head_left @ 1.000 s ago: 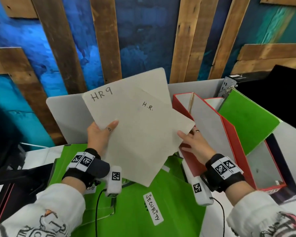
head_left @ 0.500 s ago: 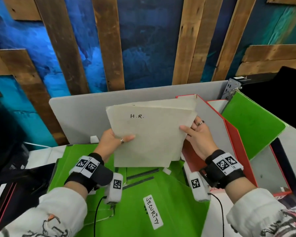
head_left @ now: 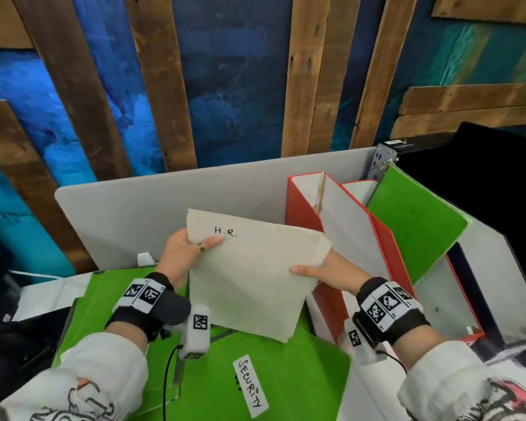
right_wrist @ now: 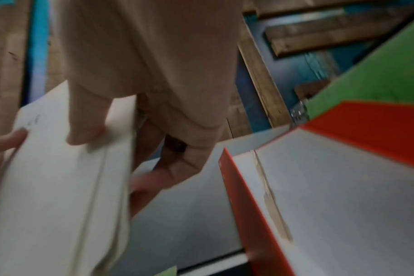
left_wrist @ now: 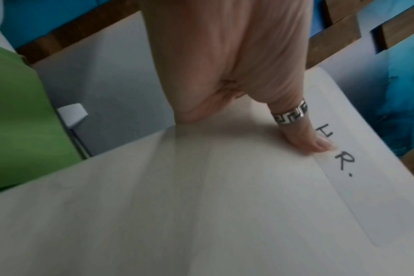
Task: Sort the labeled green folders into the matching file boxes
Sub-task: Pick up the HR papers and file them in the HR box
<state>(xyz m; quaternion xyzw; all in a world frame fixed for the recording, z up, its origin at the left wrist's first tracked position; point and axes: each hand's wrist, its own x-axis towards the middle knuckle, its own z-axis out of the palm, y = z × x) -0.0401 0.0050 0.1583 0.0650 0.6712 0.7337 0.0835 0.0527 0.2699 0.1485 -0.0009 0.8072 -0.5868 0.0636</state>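
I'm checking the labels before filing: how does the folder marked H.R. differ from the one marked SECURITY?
The H.R. folder is beige, the SECURITY folder bright green. The H.R. folder is held in the air by the left hand and right hand; the SECURITY folder lies flat on the pile below. H.R. is written straight on the folder, SECURITY on a white stuck-on label. Both markings are handwritten in black.

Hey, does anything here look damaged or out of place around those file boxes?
Yes. The near red file box has a torn strip in its white inner wall, where brown card shows through. A green folder also sticks out tilted from the boxes behind it, not seated upright.
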